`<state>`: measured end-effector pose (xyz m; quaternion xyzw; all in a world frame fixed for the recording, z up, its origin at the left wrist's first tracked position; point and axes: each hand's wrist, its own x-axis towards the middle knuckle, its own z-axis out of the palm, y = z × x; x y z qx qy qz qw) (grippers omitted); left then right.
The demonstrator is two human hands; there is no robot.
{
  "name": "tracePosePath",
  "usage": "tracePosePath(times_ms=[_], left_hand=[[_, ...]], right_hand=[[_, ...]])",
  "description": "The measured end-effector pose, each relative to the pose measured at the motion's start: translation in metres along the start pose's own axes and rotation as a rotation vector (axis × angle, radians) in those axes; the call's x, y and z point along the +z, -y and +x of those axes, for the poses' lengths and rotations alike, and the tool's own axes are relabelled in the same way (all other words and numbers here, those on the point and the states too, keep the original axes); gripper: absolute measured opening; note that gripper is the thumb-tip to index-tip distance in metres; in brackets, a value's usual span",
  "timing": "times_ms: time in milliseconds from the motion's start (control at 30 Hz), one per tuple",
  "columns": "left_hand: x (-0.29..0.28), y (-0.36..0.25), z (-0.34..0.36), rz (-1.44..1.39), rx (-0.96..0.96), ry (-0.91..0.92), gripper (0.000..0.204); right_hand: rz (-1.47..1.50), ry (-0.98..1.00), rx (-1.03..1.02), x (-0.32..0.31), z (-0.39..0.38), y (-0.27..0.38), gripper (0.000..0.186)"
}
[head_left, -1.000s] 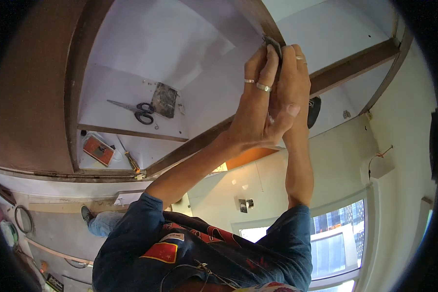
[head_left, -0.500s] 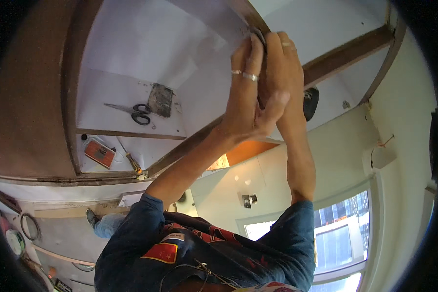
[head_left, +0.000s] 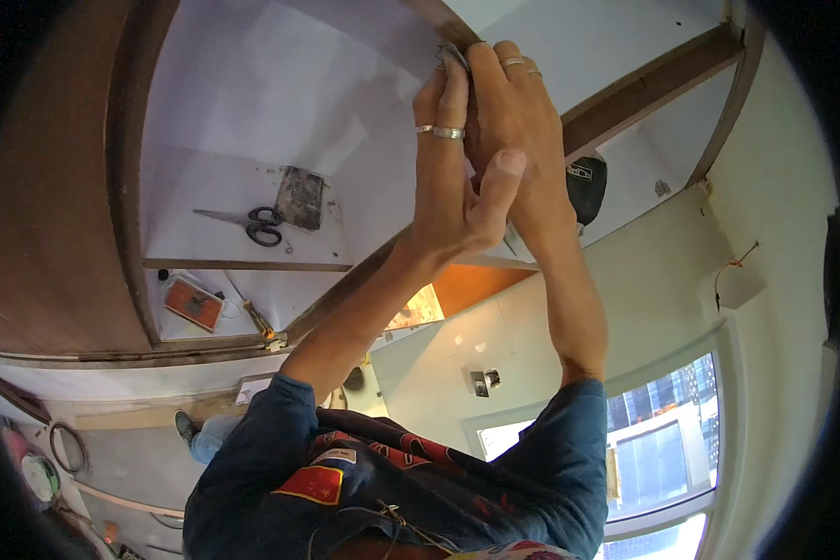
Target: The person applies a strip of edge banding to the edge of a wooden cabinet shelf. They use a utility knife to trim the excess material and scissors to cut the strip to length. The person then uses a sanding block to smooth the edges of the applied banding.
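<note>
Both my hands are raised side by side to the brown wooden edge (head_left: 446,17) of a cabinet divider. A small grey folded sheet (head_left: 453,56) that looks like sandpaper shows at the fingertips, pressed against the wood. My left hand (head_left: 446,191) has its fingers closed on the sheet from the left side, thumb held away. Right beside it, my right hand (head_left: 521,140) is closed over the edge from the other side, fingers together. Most of the sheet is hidden behind the fingers.
Black-handled scissors (head_left: 261,227) and a dusty dark block (head_left: 301,198) lie in the left compartment. Below are an orange-brown rectangular item (head_left: 194,305) and a yellow-handled screwdriver (head_left: 259,319). A black object (head_left: 585,191) rests in the right compartment. A person's shoe (head_left: 186,427) shows at lower left.
Both hands have shifted slightly up and left along the wooden edge, with the grey sandpaper still at the fingertips. More of the black object at right now shows.
</note>
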<state>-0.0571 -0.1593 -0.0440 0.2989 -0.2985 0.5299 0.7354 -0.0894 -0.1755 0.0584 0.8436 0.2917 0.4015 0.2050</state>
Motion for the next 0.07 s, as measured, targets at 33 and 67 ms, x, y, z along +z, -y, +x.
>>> tracePosePath(times_ms=[33, 67], left_hand=[[-0.0013, 0.0001, 0.0029, 0.010, 0.014, -0.002, 0.086], [-0.0029, -0.0066, 0.0026, 0.029, 0.025, 0.030, 0.085]], right_hand=[[-0.002, -0.003, -0.024, -0.0003, 0.0011, -0.0017, 0.023], [-0.011, -0.006, 0.000, -0.0012, -0.0020, -0.0011, 0.025]])
